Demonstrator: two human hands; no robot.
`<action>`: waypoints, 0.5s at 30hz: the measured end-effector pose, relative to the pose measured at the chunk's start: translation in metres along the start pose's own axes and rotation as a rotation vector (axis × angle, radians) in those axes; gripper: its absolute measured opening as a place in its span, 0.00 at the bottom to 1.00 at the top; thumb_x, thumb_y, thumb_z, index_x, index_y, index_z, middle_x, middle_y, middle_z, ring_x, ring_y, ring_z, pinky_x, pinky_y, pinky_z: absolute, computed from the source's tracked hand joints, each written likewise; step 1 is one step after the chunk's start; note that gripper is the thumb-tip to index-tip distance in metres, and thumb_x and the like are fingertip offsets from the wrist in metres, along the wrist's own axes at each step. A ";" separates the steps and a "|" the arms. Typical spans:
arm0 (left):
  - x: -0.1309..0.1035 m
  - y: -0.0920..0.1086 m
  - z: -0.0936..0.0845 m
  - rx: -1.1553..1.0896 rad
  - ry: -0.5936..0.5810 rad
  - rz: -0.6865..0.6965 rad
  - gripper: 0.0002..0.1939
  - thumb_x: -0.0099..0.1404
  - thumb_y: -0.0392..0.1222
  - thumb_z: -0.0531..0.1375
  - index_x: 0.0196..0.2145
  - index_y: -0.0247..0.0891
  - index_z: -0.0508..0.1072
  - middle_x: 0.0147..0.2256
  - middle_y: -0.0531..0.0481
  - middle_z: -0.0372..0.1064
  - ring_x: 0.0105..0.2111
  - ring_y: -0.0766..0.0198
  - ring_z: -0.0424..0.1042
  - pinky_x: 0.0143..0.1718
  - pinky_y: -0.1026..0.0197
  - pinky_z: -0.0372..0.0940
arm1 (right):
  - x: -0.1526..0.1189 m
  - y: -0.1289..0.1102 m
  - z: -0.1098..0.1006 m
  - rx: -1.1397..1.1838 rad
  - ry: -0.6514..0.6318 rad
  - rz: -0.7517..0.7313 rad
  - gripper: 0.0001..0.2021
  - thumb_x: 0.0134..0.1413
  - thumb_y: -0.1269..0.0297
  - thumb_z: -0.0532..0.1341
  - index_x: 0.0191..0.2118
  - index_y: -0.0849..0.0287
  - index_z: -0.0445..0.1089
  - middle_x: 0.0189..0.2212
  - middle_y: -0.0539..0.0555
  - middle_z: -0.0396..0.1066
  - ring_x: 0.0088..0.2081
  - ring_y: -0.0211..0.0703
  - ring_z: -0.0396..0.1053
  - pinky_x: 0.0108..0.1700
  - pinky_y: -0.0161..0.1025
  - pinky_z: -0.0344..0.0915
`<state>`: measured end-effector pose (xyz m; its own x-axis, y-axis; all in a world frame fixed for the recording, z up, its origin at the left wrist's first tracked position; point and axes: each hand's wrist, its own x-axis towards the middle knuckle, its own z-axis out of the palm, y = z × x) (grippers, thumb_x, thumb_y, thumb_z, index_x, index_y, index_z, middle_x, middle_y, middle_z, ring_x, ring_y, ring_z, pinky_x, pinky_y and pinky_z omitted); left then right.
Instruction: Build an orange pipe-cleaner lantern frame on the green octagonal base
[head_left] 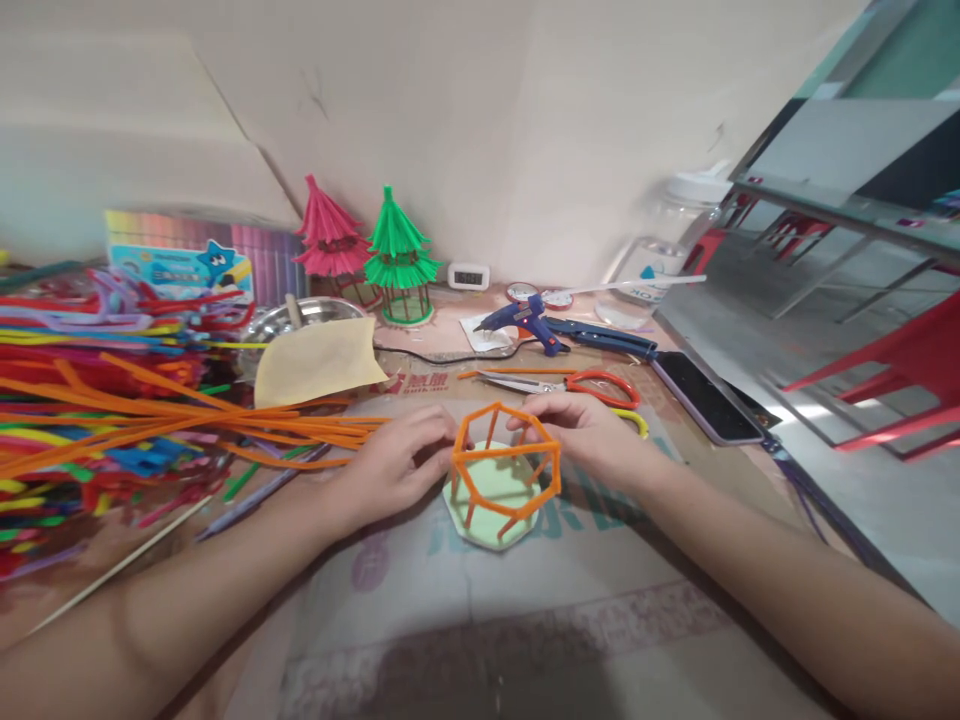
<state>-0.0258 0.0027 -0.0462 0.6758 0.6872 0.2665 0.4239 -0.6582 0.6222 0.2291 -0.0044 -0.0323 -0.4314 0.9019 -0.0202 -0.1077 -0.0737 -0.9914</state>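
Note:
On the table in front of me stands an orange pipe-cleaner frame (504, 452), a polygon ring on several short posts. Beneath it lies a pale green polygon base (491, 535). My left hand (409, 455) is curled at the frame's left side, its fingertips partly hidden behind the ring and a post. From the other side my right hand (589, 435) closes thumb and fingers on the frame's far right part. Scissors (570, 385) with orange handles lie just behind my right hand.
Loose orange pipe cleaners (300, 425) and a colourful heap (105, 400) spread at left. Behind stand green (401, 255) and pink (334, 235) tree-like models, beside a small clock (469, 277). A blue glue gun (529, 322), phone (705, 395) and plastic jar (656, 250) are at right.

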 end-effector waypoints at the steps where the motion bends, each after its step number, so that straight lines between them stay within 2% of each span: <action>1: 0.000 0.000 0.000 -0.001 0.000 0.000 0.10 0.72 0.40 0.52 0.39 0.37 0.73 0.37 0.46 0.70 0.38 0.61 0.69 0.41 0.60 0.64 | 0.000 0.002 0.001 0.005 0.007 -0.003 0.10 0.46 0.57 0.72 0.33 0.56 0.79 0.32 0.50 0.77 0.31 0.35 0.72 0.36 0.34 0.68; 5: 0.000 0.002 -0.001 0.002 0.054 -0.002 0.09 0.72 0.39 0.52 0.39 0.37 0.72 0.37 0.46 0.70 0.38 0.61 0.69 0.41 0.61 0.63 | 0.004 0.003 -0.004 -0.057 0.040 -0.013 0.11 0.47 0.55 0.71 0.33 0.56 0.77 0.30 0.49 0.76 0.30 0.35 0.71 0.35 0.34 0.68; 8: 0.000 0.001 -0.004 0.012 0.102 -0.020 0.10 0.72 0.40 0.52 0.40 0.37 0.73 0.37 0.46 0.70 0.38 0.60 0.69 0.41 0.60 0.63 | 0.004 -0.009 -0.013 -0.214 0.106 -0.052 0.12 0.52 0.54 0.67 0.36 0.57 0.76 0.27 0.50 0.74 0.28 0.36 0.69 0.33 0.36 0.68; 10: 0.000 0.000 -0.005 0.025 0.106 -0.031 0.11 0.71 0.40 0.52 0.40 0.37 0.73 0.37 0.45 0.71 0.39 0.59 0.69 0.41 0.60 0.64 | -0.001 -0.022 -0.017 -0.376 0.165 -0.151 0.10 0.56 0.56 0.65 0.37 0.57 0.76 0.27 0.51 0.74 0.28 0.38 0.69 0.33 0.37 0.68; 12: 0.000 -0.002 -0.005 0.041 0.099 -0.035 0.11 0.71 0.40 0.51 0.41 0.37 0.73 0.38 0.45 0.71 0.40 0.58 0.69 0.42 0.59 0.64 | -0.009 -0.036 -0.017 -0.567 0.191 -0.312 0.07 0.58 0.61 0.63 0.38 0.57 0.76 0.31 0.52 0.75 0.32 0.40 0.71 0.36 0.38 0.68; 15: 0.001 -0.003 -0.005 0.054 0.089 -0.032 0.11 0.72 0.40 0.51 0.42 0.37 0.72 0.39 0.44 0.71 0.41 0.57 0.69 0.43 0.58 0.64 | -0.022 -0.051 -0.014 -0.808 0.100 -0.530 0.06 0.61 0.68 0.59 0.40 0.56 0.75 0.35 0.54 0.75 0.38 0.42 0.71 0.42 0.40 0.67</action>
<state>-0.0291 0.0070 -0.0441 0.6063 0.7310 0.3131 0.4776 -0.6495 0.5916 0.2562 -0.0145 0.0165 -0.4214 0.7689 0.4808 0.3976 0.6332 -0.6641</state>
